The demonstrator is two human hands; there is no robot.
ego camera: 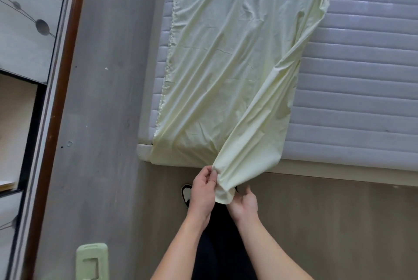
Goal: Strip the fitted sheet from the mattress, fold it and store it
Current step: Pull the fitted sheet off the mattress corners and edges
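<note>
The pale yellow fitted sheet (237, 58) lies folded into a long strip on the left part of the quilted grey mattress (362, 76), its near end hanging over the mattress edge. My left hand (203, 191) pinches the gathered near corner of the sheet between thumb and fingers. My right hand (245, 205) is just below and to the right, fingers under the hanging corner; whether it grips the cloth is hidden. The far end of the sheet runs out of view at the top.
A wardrobe with a brown frame (65, 98) and patterned doors stands at the left across a strip of grey floor (108, 121). A light green object (92, 261) lies on the floor near my feet. A shoe (186, 193) shows under my hands.
</note>
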